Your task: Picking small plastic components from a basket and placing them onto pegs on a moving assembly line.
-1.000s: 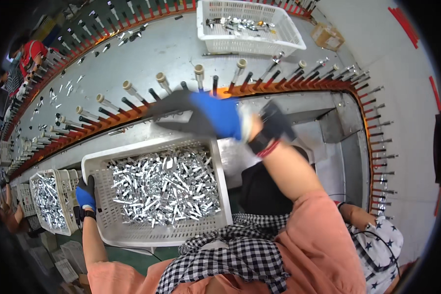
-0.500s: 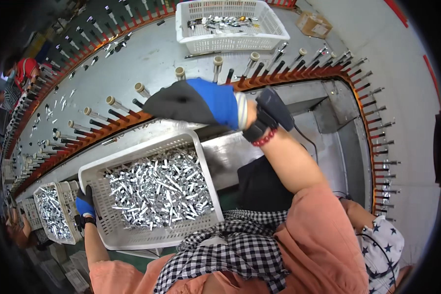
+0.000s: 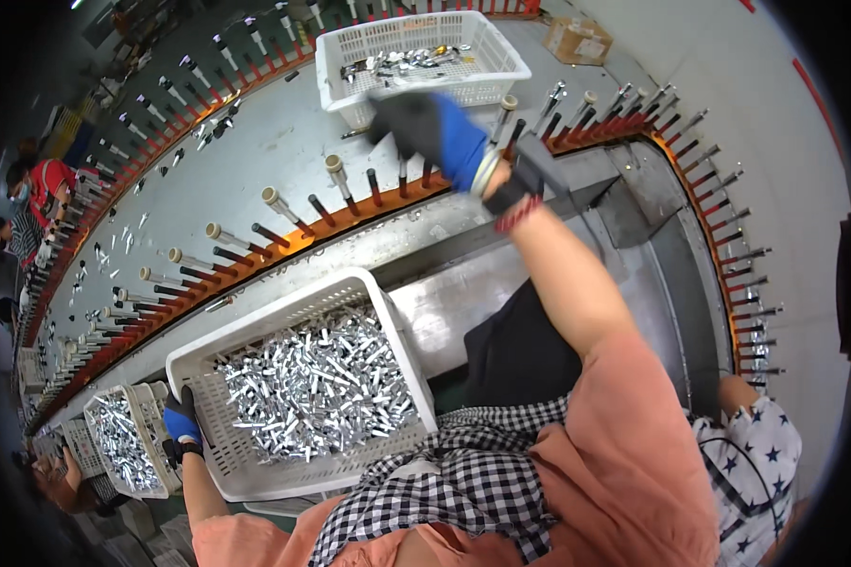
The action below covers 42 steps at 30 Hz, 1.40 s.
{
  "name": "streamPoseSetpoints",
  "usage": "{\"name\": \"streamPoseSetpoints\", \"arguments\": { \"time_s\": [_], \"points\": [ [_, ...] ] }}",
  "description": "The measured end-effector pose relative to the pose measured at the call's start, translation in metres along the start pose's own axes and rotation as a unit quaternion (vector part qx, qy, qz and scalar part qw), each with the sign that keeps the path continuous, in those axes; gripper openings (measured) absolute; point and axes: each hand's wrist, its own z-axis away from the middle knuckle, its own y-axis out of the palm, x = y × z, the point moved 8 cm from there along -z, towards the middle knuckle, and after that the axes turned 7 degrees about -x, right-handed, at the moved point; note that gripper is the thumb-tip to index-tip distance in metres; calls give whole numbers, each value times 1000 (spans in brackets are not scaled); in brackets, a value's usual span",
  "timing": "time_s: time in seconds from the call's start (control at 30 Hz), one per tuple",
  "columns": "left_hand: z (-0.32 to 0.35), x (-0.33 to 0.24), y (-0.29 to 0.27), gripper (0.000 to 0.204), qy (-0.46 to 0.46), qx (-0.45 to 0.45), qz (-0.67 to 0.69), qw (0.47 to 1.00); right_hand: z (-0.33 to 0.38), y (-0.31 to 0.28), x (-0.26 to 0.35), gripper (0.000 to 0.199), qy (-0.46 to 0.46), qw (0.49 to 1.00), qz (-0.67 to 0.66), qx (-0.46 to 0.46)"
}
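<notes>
My left hand (image 3: 183,418), in a blue and black glove, grips the left rim of a white plastic crate (image 3: 303,283). Inside the crate lies a heap of small shiny metal parts (image 3: 321,387). My right hand (image 3: 435,134), gloved the same way, is stretched out over the curved row of upright pegs, just in front of the far white crate (image 3: 425,93). Its fingers are blurred by motion, and I cannot make out anything in them. Near it stand metal tubes with cream round tops (image 3: 336,164) on pegs, beside bare black-tipped pegs (image 3: 373,186).
The orange peg track (image 3: 298,240) curves around a grey metal table (image 3: 284,132) holding scattered small parts. A cardboard box (image 3: 578,42) sits at the back right. Another crate of metal parts (image 3: 128,442) stands at left. Co-workers (image 3: 43,194) are at far left; a star-patterned sleeve (image 3: 752,463) is at right.
My right hand has swung away from me, up toward the far crate. My left hand stays on the near crate's rim. The view has shifted slightly, and the pegs stand in different places.
</notes>
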Motion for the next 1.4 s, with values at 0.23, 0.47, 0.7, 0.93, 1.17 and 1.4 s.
{"name": "streamPoseSetpoints", "arguments": {
  "time_s": [0.23,0.47,0.7,0.93,1.17,1.4],
  "points": [
    [0,13,5,54,-10,6,4,1000,0,-91,-1,37,-344,881,183,-268],
    [-6,9,9,50,21,11,28,999,-50,-149,-181,56,33,915,-261,-305],
    [3,-2,0,57,41,-19,2,999,33,40,32,70,-122,986,-81,80],
    [7,10,-1,58,12,-16,18,1000,82,105,60,59,-136,938,-194,253],
    [-1,22,2,61,7,-23,-1,1000,106,130,92,104,-151,958,-112,218],
    [7,19,-2,61,5,-24,31,999,121,137,111,102,-160,956,-109,221]
  ]
}}
